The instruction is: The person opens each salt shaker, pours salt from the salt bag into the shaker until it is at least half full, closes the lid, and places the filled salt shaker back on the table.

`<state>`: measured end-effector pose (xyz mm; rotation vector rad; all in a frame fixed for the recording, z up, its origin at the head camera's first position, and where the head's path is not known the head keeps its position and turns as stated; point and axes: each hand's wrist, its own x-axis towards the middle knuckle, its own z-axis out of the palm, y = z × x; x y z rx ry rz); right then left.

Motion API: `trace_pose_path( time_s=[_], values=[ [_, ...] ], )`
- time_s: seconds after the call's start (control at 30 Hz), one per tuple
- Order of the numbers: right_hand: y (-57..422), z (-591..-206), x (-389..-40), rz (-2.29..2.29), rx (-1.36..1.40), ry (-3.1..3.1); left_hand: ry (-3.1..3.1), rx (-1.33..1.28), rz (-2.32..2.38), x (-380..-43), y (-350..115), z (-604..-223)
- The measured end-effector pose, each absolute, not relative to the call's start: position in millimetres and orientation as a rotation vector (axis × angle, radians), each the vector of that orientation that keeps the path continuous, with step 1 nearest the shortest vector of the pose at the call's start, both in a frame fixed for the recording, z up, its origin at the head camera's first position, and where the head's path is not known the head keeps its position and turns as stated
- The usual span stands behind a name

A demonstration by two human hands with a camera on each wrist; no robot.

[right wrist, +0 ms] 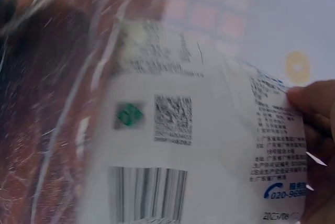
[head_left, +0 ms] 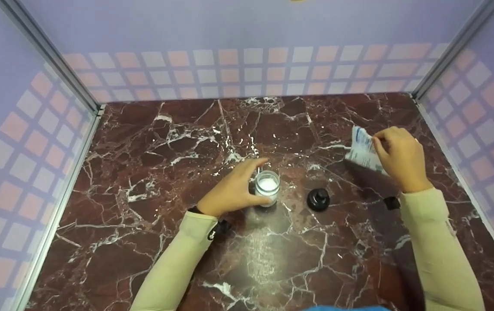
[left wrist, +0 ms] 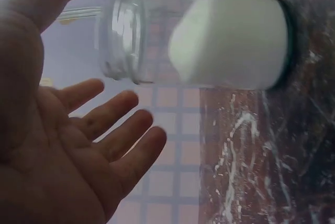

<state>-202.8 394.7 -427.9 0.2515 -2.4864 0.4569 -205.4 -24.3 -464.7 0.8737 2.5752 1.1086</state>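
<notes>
A clear glass jar (head_left: pixel 267 186) stands upright on the table, partly filled with white powder (left wrist: pixel 230 41) that slopes to one side. My left hand (head_left: pixel 236 190) is spread beside the jar's left side; in the left wrist view its fingers look relaxed and apart from the glass. Off to the right, my right hand (head_left: pixel 400 157) pinches a corner of a white printed packet (head_left: pixel 364 151). A barcode, a square code and a blue phone mark show on the packet (right wrist: pixel 220 130) in the right wrist view. Whether anything is inside it cannot be told.
Between the jar and the packet lies a black lid (head_left: pixel 318 199) with a knob. White specks are scattered behind the jar on the dark red marbled table (head_left: pixel 113 259). Purple panels with pink and white squares (head_left: pixel 253 73) wall in the back and sides.
</notes>
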Motion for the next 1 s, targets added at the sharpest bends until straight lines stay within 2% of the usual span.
trace_pose_path(
  time_s=[0.17,0.47,1.0],
  values=[
    [404.4,-450.7,-217.8,0.404,0.24,-2.47,2.563,0.877,1.077,-200.7,-24.2,-467.4],
    [394.8,-461.2,-192.1,0.44,0.262,-2.542,2.593,0.854,1.041,-204.6,-23.8,-468.1],
    [390.9,-469.3,-191.3,0.437,0.326,-2.63,2.594,0.841,1.003,-209.5,-19.3,-470.6]
  ],
)
